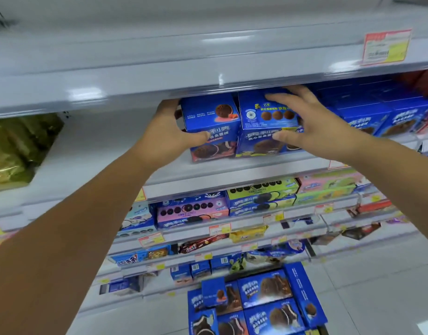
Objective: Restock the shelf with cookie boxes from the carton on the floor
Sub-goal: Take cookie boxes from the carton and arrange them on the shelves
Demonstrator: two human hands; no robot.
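Two blue cookie boxes stand side by side at the front of a grey shelf [232, 170]. My left hand [169, 131] grips the left side of the left box [211, 124], thumb across its front. My right hand [307, 122] holds the right box [261, 126], fingers over its top and thumb on its front. Further right on the same shelf stand more blue cookie boxes [377, 117]. Down on the floor lies the carton [302, 296], filled with several blue cookie boxes.
The shelf above [208, 68] hangs low over the boxes and carries a red and yellow price tag [385, 45]. Green-gold packets [17, 151] lie at far left. Lower shelves hold mixed cookie packs [261, 197]. Pale floor tiles [377, 286] show at bottom right.
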